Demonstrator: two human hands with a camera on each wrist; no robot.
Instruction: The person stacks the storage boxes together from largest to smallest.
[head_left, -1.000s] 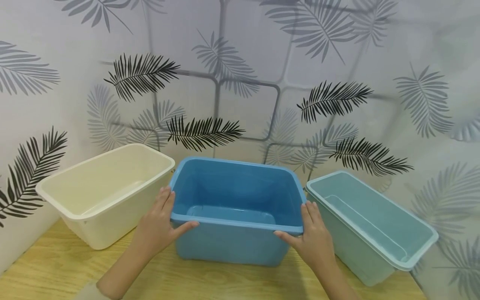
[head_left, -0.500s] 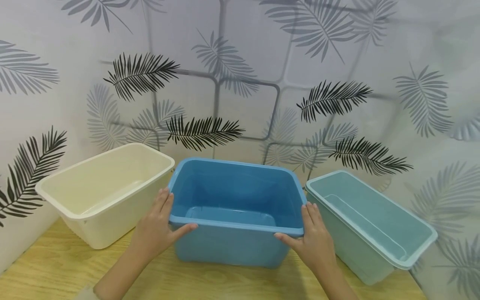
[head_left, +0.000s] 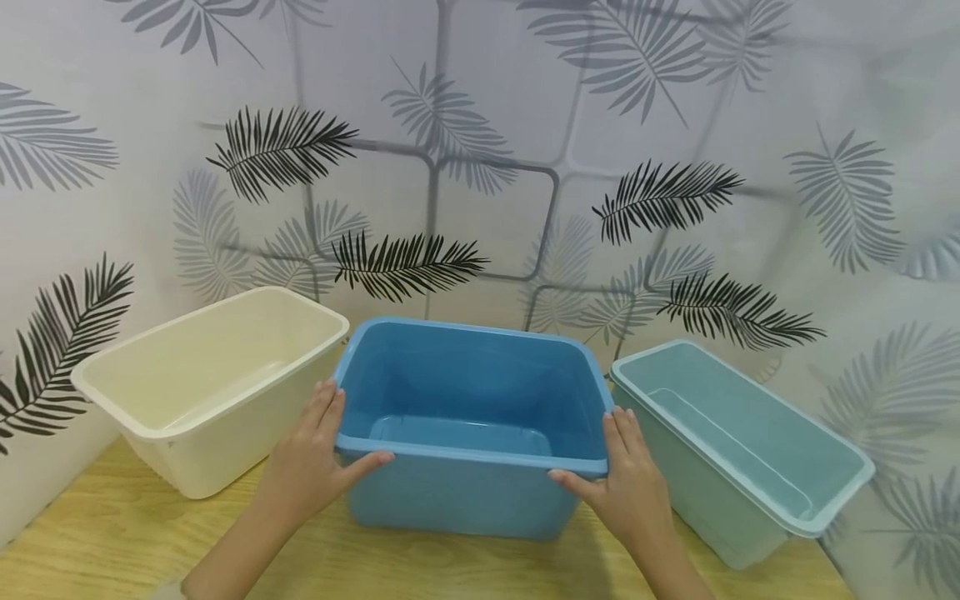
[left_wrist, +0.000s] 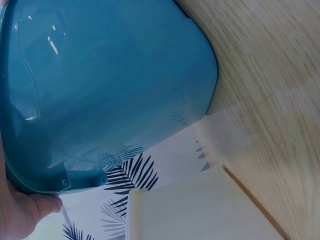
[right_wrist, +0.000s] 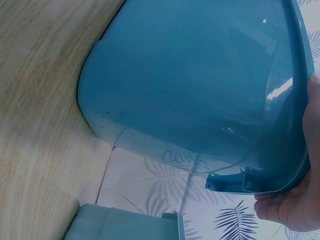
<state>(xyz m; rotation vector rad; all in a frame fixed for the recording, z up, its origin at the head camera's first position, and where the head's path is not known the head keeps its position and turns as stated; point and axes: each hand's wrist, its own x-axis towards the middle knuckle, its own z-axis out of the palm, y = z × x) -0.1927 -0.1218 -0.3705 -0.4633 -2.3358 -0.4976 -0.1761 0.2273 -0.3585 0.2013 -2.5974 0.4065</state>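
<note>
A blue plastic storage tub [head_left: 465, 496], open at the top, stands on the wooden table in the middle of the head view. My left hand [head_left: 303, 462] grips its near left corner, thumb on the front rim and fingers along the left side. At the near right corner my right hand [head_left: 633, 479] holds the rim the same way. From the left wrist view, fingertips [left_wrist: 46, 205] show at the underside of the rim. Fingertips [right_wrist: 272, 207] also lie against the rim in the right wrist view. Nothing is visible inside the tub.
A cream tub [head_left: 217, 433] stands angled at the left, close beside the blue one. A pale green tub [head_left: 731, 492] sits angled at the right. Behind them rises a wall [head_left: 495, 108] with a leaf pattern. The wooden table [head_left: 420, 571] shows in front.
The blue tub has shifted slightly toward me and a little to the left, both hands staying on its corners. The cream and pale green tubs have not moved.
</note>
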